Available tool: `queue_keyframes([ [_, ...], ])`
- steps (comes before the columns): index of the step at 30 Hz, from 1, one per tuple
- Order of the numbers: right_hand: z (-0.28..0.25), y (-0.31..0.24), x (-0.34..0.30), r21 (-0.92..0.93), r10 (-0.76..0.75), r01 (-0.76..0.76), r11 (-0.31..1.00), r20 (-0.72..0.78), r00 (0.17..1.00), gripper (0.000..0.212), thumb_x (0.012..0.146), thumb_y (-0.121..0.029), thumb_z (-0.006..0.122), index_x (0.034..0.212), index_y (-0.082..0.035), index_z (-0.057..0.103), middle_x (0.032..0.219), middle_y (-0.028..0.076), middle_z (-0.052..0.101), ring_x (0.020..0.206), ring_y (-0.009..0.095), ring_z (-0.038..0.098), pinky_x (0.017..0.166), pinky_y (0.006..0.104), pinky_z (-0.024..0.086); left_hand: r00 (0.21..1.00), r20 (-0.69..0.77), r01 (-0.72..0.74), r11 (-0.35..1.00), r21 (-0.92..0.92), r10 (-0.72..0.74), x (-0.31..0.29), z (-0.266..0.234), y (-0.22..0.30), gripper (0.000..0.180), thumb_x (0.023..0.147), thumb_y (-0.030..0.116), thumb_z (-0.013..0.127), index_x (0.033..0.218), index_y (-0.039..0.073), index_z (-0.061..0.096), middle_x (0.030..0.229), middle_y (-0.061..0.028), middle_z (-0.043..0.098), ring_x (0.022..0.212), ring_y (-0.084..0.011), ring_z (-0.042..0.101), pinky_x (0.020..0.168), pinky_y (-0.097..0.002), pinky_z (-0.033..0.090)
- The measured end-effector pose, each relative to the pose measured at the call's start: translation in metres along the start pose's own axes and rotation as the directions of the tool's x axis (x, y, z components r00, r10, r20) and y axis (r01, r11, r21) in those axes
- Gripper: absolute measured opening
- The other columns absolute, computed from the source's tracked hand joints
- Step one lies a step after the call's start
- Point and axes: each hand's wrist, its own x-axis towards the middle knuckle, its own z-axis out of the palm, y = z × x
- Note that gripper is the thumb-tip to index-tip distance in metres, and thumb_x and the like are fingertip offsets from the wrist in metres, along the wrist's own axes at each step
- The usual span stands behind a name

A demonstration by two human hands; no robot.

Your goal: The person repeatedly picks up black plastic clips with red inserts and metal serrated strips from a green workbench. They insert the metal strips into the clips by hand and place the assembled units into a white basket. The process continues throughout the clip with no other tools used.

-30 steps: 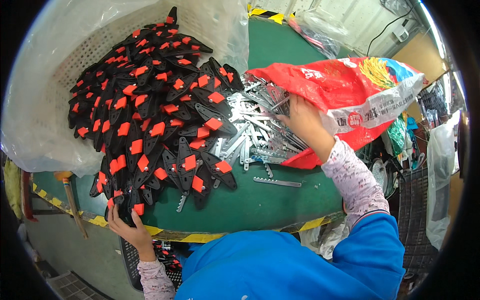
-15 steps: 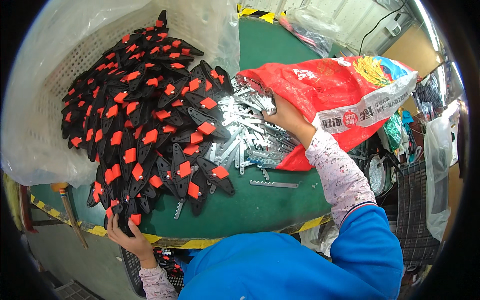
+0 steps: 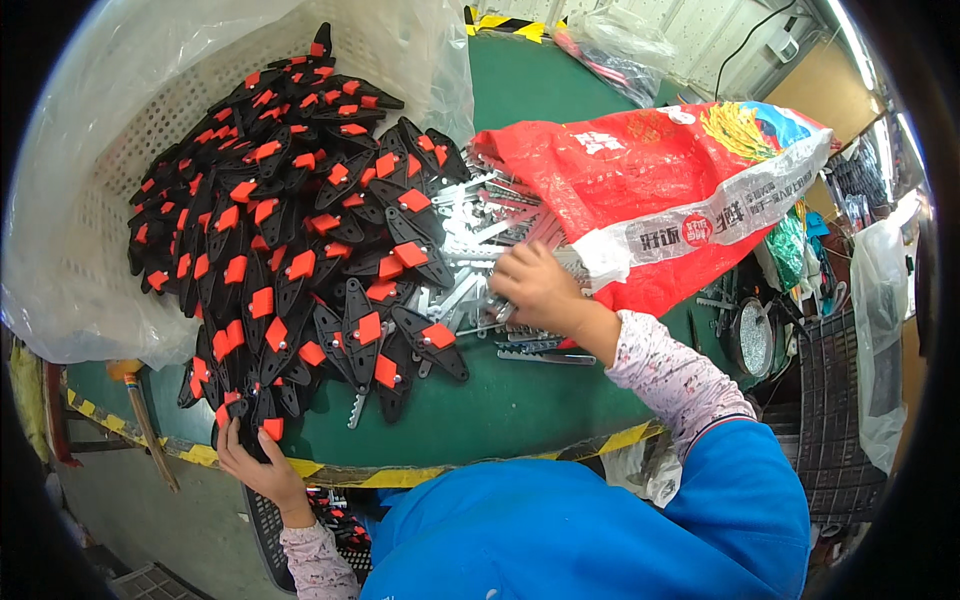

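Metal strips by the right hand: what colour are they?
The metal strips are silver, best seen in the head view.

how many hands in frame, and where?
2. The left hand is at the near edge of the black-and-red parts; the right hand is over the metal strips beside the red sack. No others show.

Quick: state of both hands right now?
Left hand: at black plastic pieces with red tabs; whether gripping can't be told.
Right hand: curled over silver notched metal strips; hold can't be told.
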Motion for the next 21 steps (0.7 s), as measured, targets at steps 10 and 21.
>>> queue_keyframes([
  [10,0.031,-0.113,0.063,0.134,-0.200,0.210,0.968,-0.084,0.976,0.033,0.067,-0.023,0.081,0.094,-0.011,0.066,0.100,0.003,0.062,0.100,0.024,0.059,0.089,0.0391,0.046,0.995,0.049,-0.086,0.996,0.031,0.084,0.006,-0.002,0.005,0.043,0.097,0.022,0.068,0.134,0.000,0.063,0.138,-0.0199,0.058,0.130,-0.0415,0.051,0.113,-0.0543,0.036],
  [21,-0.011,-0.102,0.022,0.323,-0.135,0.155,0.934,-0.082,0.987,0.047,0.074,-0.027,0.087,0.116,-0.014,0.071,0.125,0.007,0.063,0.122,0.031,0.058,0.108,0.0473,0.046,0.987,0.079,-0.136,0.990,-0.040,0.139,-0.015,-0.007,0.031,0.048,0.093,0.019,0.073,0.137,0.001,0.062,0.144,-0.0191,0.054,0.136,-0.0423,0.045,0.117,-0.0559,0.033],
])
